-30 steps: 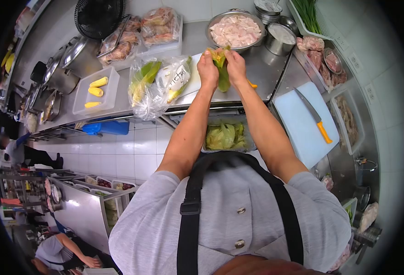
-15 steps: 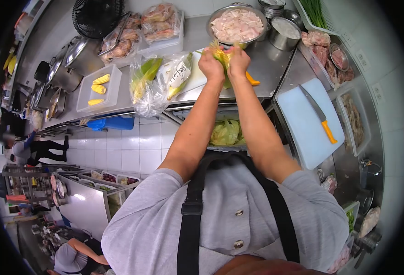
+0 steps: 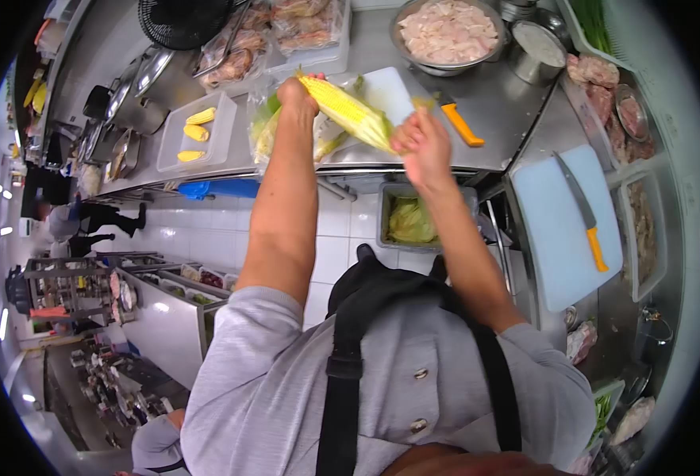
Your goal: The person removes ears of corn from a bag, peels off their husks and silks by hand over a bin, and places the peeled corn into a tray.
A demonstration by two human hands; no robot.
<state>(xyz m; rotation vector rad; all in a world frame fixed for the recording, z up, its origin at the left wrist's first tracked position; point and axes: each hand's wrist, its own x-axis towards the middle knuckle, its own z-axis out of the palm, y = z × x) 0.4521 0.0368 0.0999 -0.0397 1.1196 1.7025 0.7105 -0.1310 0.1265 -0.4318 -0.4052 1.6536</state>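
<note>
The corn [image 3: 342, 101] is showing its kernels now, so it's mostly peeled, left hand [image 3: 296, 95] and right hand [image 3: 426, 147] now apart, gripping opposite ends.

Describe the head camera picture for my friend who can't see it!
A person's left hand and right hand hold opposite ends of a partly peeled corn cob over a metal counter. Nearby are a clear tub with three yellow cobs, an orange-handled knife and a bowl of pale meat.
</note>
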